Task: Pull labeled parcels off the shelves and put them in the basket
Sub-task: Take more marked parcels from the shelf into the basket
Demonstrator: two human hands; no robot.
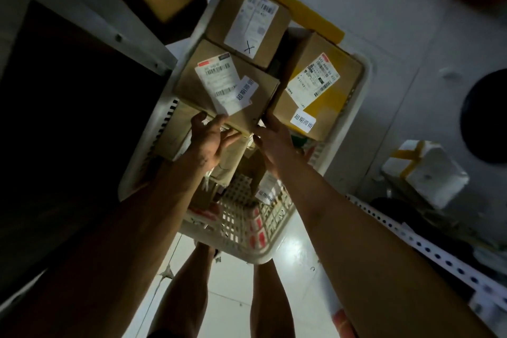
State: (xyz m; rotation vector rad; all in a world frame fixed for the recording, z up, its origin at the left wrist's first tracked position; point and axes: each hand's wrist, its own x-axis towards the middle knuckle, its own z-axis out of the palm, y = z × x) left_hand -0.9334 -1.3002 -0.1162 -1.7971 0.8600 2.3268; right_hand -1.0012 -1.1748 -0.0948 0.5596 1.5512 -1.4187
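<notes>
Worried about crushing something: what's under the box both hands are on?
Under the box, another cardboard box shows at its left edge, with smaller parcels lower in the basket. What lies directly beneath its middle is covered.

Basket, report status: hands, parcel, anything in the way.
Both hands on middle parcel: left hand and right hand at its near edge. White basket nearly full. Neighbouring boxes crowd both sides.

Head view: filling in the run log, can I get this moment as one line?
stage: placing | both hands on middle box | left hand | right hand | basket: several labeled boxes inside
</notes>
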